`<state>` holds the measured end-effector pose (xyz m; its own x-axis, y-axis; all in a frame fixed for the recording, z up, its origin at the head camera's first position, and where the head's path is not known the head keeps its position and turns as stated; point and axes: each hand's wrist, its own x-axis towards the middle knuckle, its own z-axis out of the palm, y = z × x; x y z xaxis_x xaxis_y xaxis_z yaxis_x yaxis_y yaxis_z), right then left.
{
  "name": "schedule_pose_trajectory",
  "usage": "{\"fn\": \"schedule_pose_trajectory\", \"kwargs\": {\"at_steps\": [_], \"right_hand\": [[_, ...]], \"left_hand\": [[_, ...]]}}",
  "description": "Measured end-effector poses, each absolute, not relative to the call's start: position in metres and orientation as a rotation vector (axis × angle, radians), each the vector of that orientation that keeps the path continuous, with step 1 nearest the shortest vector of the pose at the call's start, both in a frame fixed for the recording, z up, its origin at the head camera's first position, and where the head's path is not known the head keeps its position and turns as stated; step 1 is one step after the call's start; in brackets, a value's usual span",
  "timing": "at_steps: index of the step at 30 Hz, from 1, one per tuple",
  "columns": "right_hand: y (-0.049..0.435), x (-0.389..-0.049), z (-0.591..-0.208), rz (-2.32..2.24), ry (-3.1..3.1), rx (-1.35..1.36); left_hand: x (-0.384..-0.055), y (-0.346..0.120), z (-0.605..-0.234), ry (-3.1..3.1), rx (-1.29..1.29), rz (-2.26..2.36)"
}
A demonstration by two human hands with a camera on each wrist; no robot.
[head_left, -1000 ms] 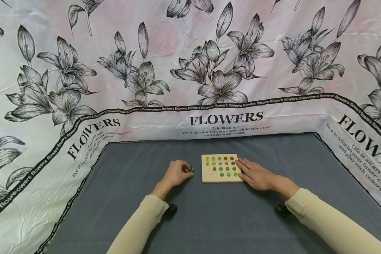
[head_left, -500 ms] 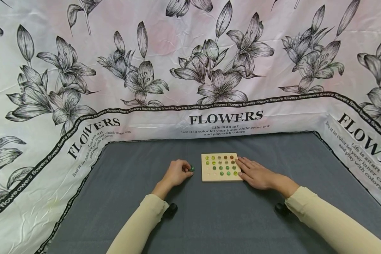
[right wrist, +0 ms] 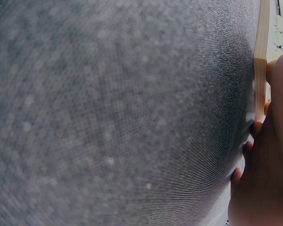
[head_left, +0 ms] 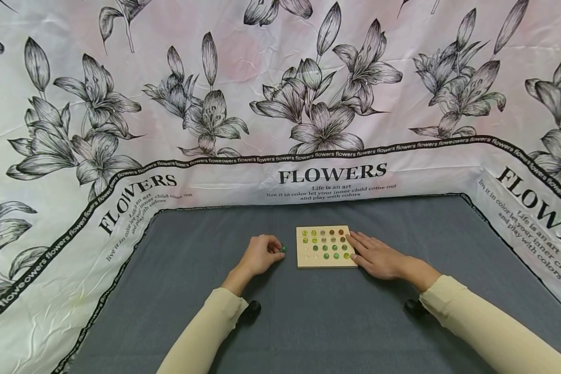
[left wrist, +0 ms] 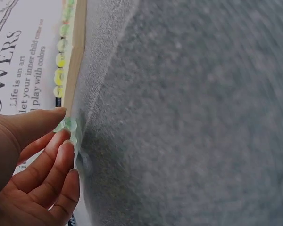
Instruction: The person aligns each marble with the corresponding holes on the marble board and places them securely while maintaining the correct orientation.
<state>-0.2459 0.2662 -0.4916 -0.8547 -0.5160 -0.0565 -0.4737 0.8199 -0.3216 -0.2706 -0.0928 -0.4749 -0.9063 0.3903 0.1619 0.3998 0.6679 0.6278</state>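
A pale wooden board point(head_left: 327, 265) lies on the grey cloth, with green, yellow, brownish and clear marbles point(head_left: 326, 248) set in rows of hollows. Some hollows at its front left corner are bare. Just left of the board, my left hand point(head_left: 262, 254) pinches small green glass marbles point(left wrist: 67, 125) between thumb and fingertips; how many is partly hidden by the fingers. My right hand point(head_left: 378, 258) rests at the board's right edge, fingers straight, fingertips and thumb touching it. From the right wrist, the board's side point(right wrist: 260, 84) shows beside that hand.
Grey cloth point(head_left: 308, 322) covers the table around the board. A white fabric printed with lilies and lettering point(head_left: 327, 187) rises behind and at both sides. Black wrist devices point(head_left: 251, 310) sit beneath the beige sleeves point(head_left: 215, 322).
Both hands and the board stay in place. Slightly less green shows at the left fingertips now than a second ago.
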Motion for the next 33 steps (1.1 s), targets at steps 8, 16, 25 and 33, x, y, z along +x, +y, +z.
{"fn": "schedule_pose_trajectory", "kwargs": {"at_steps": [8, 16, 25, 33], "right_hand": [[0.267, -0.247, -0.493, -0.443, 2.869, -0.780], [0.267, -0.247, -0.495, -0.442, 2.869, -0.791], [0.268, -0.248, -0.497, -0.447, 2.870, -0.789], [0.268, -0.247, -0.497, -0.442, 2.876, -0.797]], "left_hand": [[-0.268, -0.087, -0.469, -2.850, -0.695, -1.099], [-0.268, -0.077, -0.469, -2.843, -0.718, -1.119], [-0.267, -0.064, -0.469, -2.816, -0.789, -1.127], [-0.265, -0.054, -0.467, -2.818, -0.827, -1.145]]}}
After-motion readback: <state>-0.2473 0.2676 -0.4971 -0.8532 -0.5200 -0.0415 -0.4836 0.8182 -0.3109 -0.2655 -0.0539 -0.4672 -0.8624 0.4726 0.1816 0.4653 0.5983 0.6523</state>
